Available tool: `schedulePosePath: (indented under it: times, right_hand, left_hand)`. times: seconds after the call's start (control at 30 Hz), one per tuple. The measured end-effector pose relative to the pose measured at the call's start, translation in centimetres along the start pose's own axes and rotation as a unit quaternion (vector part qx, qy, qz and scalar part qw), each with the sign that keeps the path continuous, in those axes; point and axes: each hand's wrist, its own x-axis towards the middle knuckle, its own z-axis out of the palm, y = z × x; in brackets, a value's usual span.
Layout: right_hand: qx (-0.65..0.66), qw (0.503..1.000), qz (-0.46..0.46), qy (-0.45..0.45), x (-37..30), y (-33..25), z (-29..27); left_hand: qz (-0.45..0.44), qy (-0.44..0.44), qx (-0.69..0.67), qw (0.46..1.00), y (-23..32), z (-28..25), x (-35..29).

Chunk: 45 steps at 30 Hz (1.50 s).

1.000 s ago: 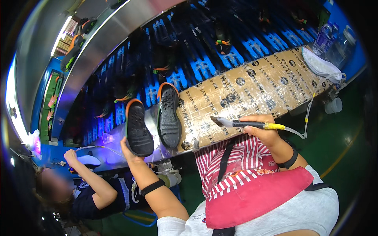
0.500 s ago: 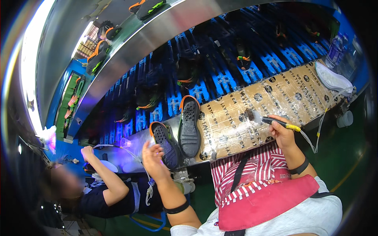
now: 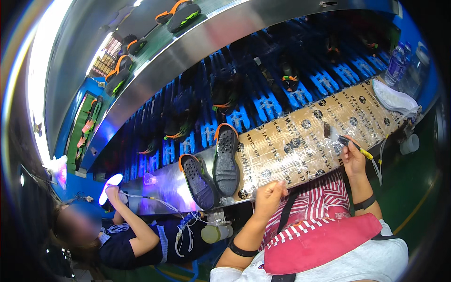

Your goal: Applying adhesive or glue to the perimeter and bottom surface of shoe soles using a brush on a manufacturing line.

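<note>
My right hand (image 3: 354, 160) grips the dark handle of a brush (image 3: 335, 136) with dark bristles and a yellow end joined to thin tubing. The bristles hover over or touch the cardboard-covered bench (image 3: 300, 157); I cannot tell which. At the bench's front edge, my left hand (image 3: 269, 198) is closed with fingers curled, and nothing shows in it. Left of that hand, two black shoe pieces with orange rims lie side by side: one (image 3: 226, 162) by the cardboard's left end, the other (image 3: 198, 182) on the metal surface. Holes dot their front parts.
Blue racks (image 3: 268, 109) carrying dark shoes run behind the bench. A white sole-shaped piece (image 3: 395, 97) and a bottle (image 3: 395, 66) stand at the right end. On the left, a co-worker (image 3: 129, 235) holds a bright white piece (image 3: 111, 189). Shoes line the upper shelf (image 3: 141, 58).
My left hand has left the shoe pieces, moved right and closed. My right hand has shifted right with the brush. The co-worker's bright white piece has come up into view.
</note>
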Motion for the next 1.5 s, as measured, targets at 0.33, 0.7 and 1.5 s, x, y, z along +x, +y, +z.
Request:
schedulePosePath:
  times: [0.33,0.7,1.5]
  right_hand:
    - [0.089,0.993,0.018,-0.070,1.1,1.0,-2.7]
    - [0.132,0.980,0.069,-0.130,1.3,0.5,-3.5]
    - [0.089,0.993,-0.069,-0.024,1.7,2.2,-4.0]
  left_hand:
    - [-0.092,-0.064,-0.117,0.987,-0.2,0.4,-1.7]
    - [-0.054,-0.004,-0.080,0.995,-0.5,-0.3,-0.5]
    - [-0.051,-0.116,-0.059,0.990,-6.6,-0.1,1.5]
